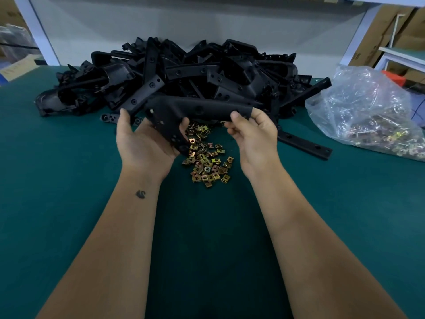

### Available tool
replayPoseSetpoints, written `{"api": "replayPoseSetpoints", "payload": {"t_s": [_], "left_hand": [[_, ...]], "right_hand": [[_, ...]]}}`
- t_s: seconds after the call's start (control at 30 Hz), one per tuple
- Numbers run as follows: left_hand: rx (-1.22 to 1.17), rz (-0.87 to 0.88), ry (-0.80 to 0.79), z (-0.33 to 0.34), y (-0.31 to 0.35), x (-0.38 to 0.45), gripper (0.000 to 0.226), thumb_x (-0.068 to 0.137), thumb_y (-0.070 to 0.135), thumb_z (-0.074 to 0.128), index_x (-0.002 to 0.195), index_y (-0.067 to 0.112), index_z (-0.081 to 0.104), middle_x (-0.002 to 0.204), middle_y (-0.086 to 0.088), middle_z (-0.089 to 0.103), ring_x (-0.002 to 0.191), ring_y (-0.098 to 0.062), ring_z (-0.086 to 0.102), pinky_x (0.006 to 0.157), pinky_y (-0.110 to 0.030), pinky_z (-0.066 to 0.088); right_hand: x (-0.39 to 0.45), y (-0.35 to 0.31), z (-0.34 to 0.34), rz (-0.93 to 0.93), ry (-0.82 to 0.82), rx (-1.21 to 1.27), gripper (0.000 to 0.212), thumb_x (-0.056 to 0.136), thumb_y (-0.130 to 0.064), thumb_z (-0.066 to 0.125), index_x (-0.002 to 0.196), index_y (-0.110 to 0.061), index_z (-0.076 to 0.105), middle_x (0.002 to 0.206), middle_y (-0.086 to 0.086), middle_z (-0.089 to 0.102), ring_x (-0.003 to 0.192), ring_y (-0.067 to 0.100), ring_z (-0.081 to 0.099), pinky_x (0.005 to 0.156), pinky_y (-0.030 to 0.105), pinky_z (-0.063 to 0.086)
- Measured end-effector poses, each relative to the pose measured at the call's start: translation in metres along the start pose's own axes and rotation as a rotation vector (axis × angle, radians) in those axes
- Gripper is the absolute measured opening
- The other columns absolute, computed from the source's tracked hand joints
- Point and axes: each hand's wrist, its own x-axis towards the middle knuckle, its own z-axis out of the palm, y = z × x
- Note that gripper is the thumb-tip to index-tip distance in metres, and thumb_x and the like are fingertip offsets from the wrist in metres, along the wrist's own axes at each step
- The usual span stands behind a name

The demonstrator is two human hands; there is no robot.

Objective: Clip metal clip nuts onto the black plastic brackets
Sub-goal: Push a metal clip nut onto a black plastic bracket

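Observation:
Both hands hold one L-shaped black plastic bracket (pixel 195 110) above the green mat. My left hand (pixel 145 141) cups its lower leg from below, palm up, with fingers curled round the edge. My right hand (pixel 250 132) grips the right end of its long arm, thumb on top. Directly beneath the bracket lies a loose heap of several brass-coloured metal clip nuts (pixel 207 160). No clip nut shows on the held bracket.
A big pile of black brackets (pixel 184 72) fills the back of the green mat (pixel 69 180). One flat black bracket (pixel 303 143) lies right of my right hand. A clear plastic bag of clip nuts (pixel 368 116) sits at the far right. Cardboard boxes stand behind.

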Motion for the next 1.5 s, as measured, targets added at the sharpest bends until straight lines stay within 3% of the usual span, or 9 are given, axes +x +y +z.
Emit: {"api": "replayPoseSetpoints", "payload": {"t_s": [0.17,0.33,0.47,0.57,0.7,0.87,1.07,1.23,1.5], "left_hand": [[0.329,-0.144,-0.100,0.005,-0.005,-0.001,0.059,0.096,0.057,0.042,0.115,0.006,0.065,0.114,-0.016,0.070,0.089,-0.030,0.073,0.062,-0.032,0.058],[0.795,-0.209,-0.101,0.006,-0.010,-0.001,0.051,0.087,0.057,0.058,0.109,0.012,0.071,0.097,-0.006,0.074,0.088,-0.019,0.071,0.067,-0.031,0.059],[0.960,-0.121,-0.175,0.006,-0.015,-0.002,0.011,0.091,0.015,0.067,0.098,0.018,0.075,0.085,0.000,0.074,0.075,-0.012,0.071,0.060,-0.021,0.055],[0.805,-0.012,-0.058,0.005,-0.015,0.000,0.022,0.092,0.001,0.061,0.084,0.016,0.074,0.074,0.001,0.074,0.067,-0.011,0.070,0.058,-0.021,0.055],[0.375,0.090,0.159,0.001,-0.004,0.009,0.021,0.097,-0.003,0.052,0.087,0.011,0.063,0.074,0.002,0.074,0.067,-0.009,0.070,0.057,-0.022,0.055],[0.342,0.073,0.173,-0.004,-0.003,0.012,0.021,0.098,-0.003,0.046,0.102,0.015,0.057,0.095,0.000,0.070,0.082,-0.013,0.069,0.063,-0.028,0.058],[0.185,0.035,0.227,0.000,-0.015,0.018,0.018,0.098,-0.006,0.043,0.109,0.006,0.050,0.096,-0.009,0.066,0.082,-0.019,0.069,0.064,-0.036,0.060],[0.154,0.008,0.228,0.001,-0.021,0.020,0.027,0.097,-0.009,0.040,0.119,0.003,0.048,0.104,-0.014,0.064,0.085,-0.021,0.067,0.061,-0.031,0.059],[0.117,0.082,0.210,0.002,-0.022,0.019,0.033,0.092,-0.016,0.038,0.097,0.014,0.048,0.104,-0.011,0.063,0.090,-0.022,0.066,0.078,-0.040,0.061]], "right_hand": [[0.005,-0.002,-0.008,-0.022,0.141,0.224,0.037,0.093,0.002,0.060,0.129,0.004,0.054,0.081,0.001,0.059,0.067,0.011,0.055,0.071,0.023,0.049],[0.007,-0.007,-0.009,-0.090,0.146,0.148,0.035,0.097,0.002,0.052,0.126,-0.017,0.058,0.068,-0.006,0.043,0.066,0.007,0.048,0.072,0.021,0.046],[0.002,-0.010,-0.003,-0.224,0.058,-0.025,0.043,0.097,-0.004,0.056,0.136,-0.021,0.052,0.083,-0.005,0.058,0.083,0.008,0.058,0.084,0.022,0.052],[-0.001,-0.008,-0.003,-0.237,0.017,-0.283,0.044,0.099,-0.014,0.053,0.142,-0.021,0.046,0.101,-0.005,0.065,0.086,0.007,0.067,0.087,0.026,0.055],[0.000,0.001,-0.010,-0.267,-0.094,-0.900,0.028,0.100,-0.019,0.048,0.122,-0.024,0.065,0.113,-0.008,0.065,0.093,0.007,0.062,0.091,0.032,0.051],[0.001,0.023,-0.007,-0.229,-0.371,-1.436,0.033,0.098,-0.034,0.054,0.127,-0.022,0.065,0.122,0.006,0.055,0.119,0.029,0.041,0.095,0.034,0.033],[0.001,0.023,-0.003,-0.237,-0.307,-1.369,0.014,0.093,-0.030,0.063,0.100,-0.023,0.072,0.109,0.002,0.059,0.113,0.027,0.044,0.092,0.037,0.037],[-0.001,0.022,-0.002,-0.244,-0.323,-1.357,0.016,0.090,-0.030,0.063,0.102,-0.024,0.071,0.109,0.000,0.060,0.112,0.025,0.045,0.092,0.036,0.036],[-0.007,0.017,0.004,-0.208,-0.431,-1.221,0.006,0.086,-0.026,0.069,0.080,-0.026,0.070,0.086,-0.013,0.056,0.105,0.025,0.053,0.095,0.045,0.044]]}}
